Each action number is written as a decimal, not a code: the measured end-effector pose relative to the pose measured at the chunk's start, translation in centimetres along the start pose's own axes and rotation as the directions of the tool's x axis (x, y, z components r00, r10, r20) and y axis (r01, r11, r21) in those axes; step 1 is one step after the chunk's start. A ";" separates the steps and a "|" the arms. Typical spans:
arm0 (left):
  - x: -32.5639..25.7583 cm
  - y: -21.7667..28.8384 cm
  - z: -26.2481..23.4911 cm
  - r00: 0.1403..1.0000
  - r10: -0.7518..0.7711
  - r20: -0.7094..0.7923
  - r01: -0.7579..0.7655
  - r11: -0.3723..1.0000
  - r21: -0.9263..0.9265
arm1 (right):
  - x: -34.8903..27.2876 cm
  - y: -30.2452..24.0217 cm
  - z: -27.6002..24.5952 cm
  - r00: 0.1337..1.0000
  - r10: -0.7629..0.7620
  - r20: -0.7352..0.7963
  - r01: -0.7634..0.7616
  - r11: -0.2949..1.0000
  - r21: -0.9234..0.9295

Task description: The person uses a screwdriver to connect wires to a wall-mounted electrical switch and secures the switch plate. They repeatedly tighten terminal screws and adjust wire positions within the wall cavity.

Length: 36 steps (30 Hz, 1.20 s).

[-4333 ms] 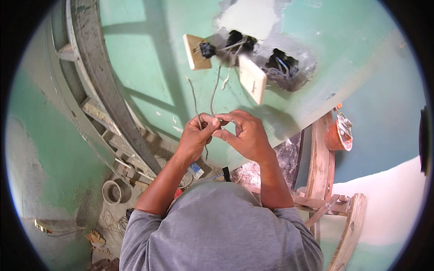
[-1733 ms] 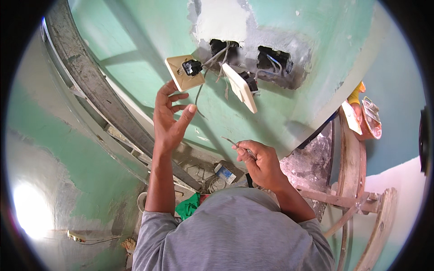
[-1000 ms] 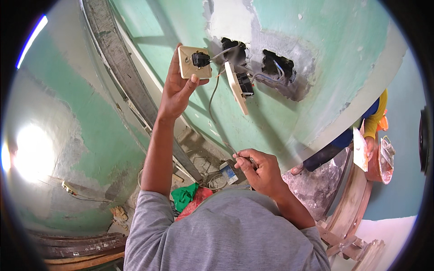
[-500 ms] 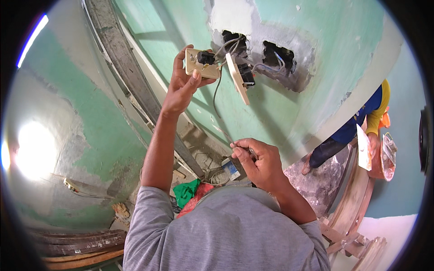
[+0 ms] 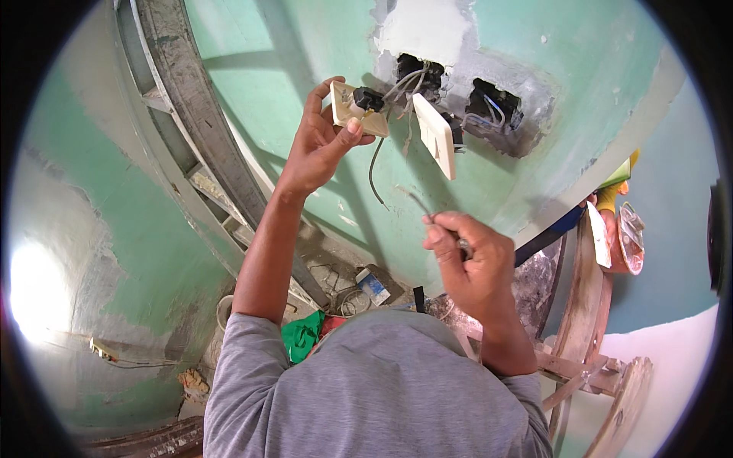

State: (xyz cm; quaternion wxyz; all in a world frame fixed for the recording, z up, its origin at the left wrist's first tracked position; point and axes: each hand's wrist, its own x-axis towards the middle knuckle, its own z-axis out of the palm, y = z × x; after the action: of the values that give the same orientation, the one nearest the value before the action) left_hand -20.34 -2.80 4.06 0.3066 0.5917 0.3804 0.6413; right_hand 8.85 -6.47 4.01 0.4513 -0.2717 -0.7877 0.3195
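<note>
My left hand grips a cream faceplate by its edge, thumb on the near rim. The plate's back faces me, with a black module on it. Grey wires run from the module into the left wall hole. One loose grey wire dangles below the plate. In my right hand, closed in a pinch, is a thin screwdriver, its shaft pointing up and left, touching nothing. A second cream faceplate hangs by wires, apart from both hands.
The right wall hole holds more wires. A ladder leans at left. Below lie a blue-white box and green cloth. At right a person's hand is by a reddish container, near wooden beams.
My right hand with the screwdriver has moved right, away from the loose wire's end. The hanging faceplate has turned to show more of its front. The view has shifted slightly.
</note>
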 end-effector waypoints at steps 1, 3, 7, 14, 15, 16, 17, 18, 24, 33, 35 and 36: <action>0.0 0.0 -0.1 1.000 -0.008 0.000 0.008 1.000 -0.002 | 0.2 -0.1 0.0 0.999 -0.017 -0.029 0.016 1.000 -0.008; -0.2 0.1 0.1 1.000 -0.012 0.015 0.012 1.000 -0.012 | 0.6 -0.5 -0.8 0.999 -0.039 -0.035 0.034 0.993 -0.112; -0.2 0.4 0.8 0.999 -0.037 0.019 0.038 0.997 -0.066 | 1.4 -1.8 -1.0 0.992 -0.118 -0.031 0.110 0.972 -0.209; -0.6 0.9 0.7 1.000 -0.001 0.023 0.002 0.999 -0.037 | 5.2 -7.4 -4.8 0.958 -0.264 0.107 0.276 0.765 -0.582; -0.5 1.0 0.8 1.000 0.000 0.029 0.001 0.999 -0.039 | 6.2 -8.5 -5.7 0.946 -0.277 0.171 0.319 0.685 -0.655; -0.3 0.9 0.8 0.999 0.001 0.033 0.000 0.999 -0.041 | 7.2 -9.2 -6.3 0.930 -0.281 0.236 0.362 0.596 -0.716; -0.3 0.9 0.8 1.000 0.001 0.024 0.000 0.998 -0.063 | 8.2 -9.4 -6.4 0.923 -0.290 0.253 0.377 0.545 -0.749; -0.1 0.9 0.9 1.000 0.004 0.018 -0.002 0.996 -0.085 | 9.2 -9.5 -6.5 0.916 -0.299 0.268 0.388 0.490 -0.781; 0.0 0.8 0.2 0.999 -0.004 0.042 0.007 0.997 -0.082 | 14.6 -11.2 -5.3 0.882 -0.268 0.388 0.455 0.265 -0.850; 0.0 0.8 0.2 0.999 0.031 0.017 -0.030 0.998 -0.054 | 16.1 -9.5 -4.9 0.864 -0.275 0.423 0.490 0.260 -0.832; 0.0 0.9 0.2 0.999 0.034 0.008 -0.034 0.999 -0.032 | 16.0 -9.1 -4.9 0.866 -0.276 0.416 0.485 0.266 -0.833; -0.1 1.2 0.1 0.999 0.033 0.005 -0.033 0.999 -0.020 | 15.9 -8.9 -4.8 0.875 -0.264 0.406 0.472 0.275 -0.838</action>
State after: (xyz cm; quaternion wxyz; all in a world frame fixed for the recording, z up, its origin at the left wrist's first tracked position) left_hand -20.13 -3.47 4.99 0.3027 0.5964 0.3633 0.6486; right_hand 4.79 0.41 21.16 0.2072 -0.2535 -0.9074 -0.2634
